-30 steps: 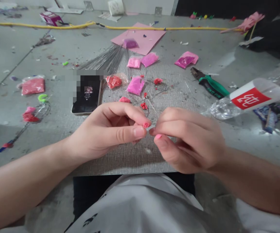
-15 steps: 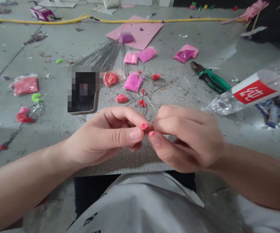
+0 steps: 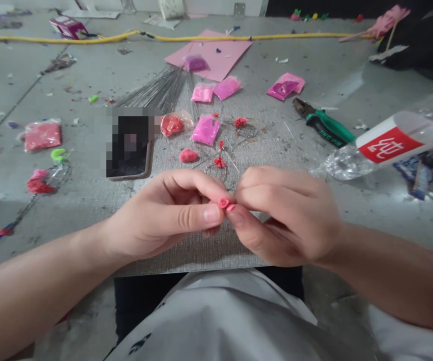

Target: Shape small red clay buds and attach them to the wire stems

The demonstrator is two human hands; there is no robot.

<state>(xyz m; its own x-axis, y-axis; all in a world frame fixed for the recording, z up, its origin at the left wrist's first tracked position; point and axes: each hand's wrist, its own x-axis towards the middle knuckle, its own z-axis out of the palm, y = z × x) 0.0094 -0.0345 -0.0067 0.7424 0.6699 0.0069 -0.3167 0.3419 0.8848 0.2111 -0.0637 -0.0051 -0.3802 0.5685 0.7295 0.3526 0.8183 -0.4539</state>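
Between the thumb and forefinger of my left hand is a small coral-pink clay rosebud with a rolled centre. My right hand pinches a tiny flat clay petal, which appears to touch the bud's right side. Both hands meet above the front part of the grey board. Just beyond the fingertips lie a red clay flower on wire and a lump of coral clay. Another red flower rests farther back among thin wires.
A phone lies left of centre, beside opened red clay and a pink clay packet. Green-handled pliers and a plastic bottle are on the right. Thin wires fan out behind; a yellow cable crosses the back.
My right hand has brought the petal in against the bud, closing the small gap between them. The bud has turned slightly, and the whole view has shifted a little.
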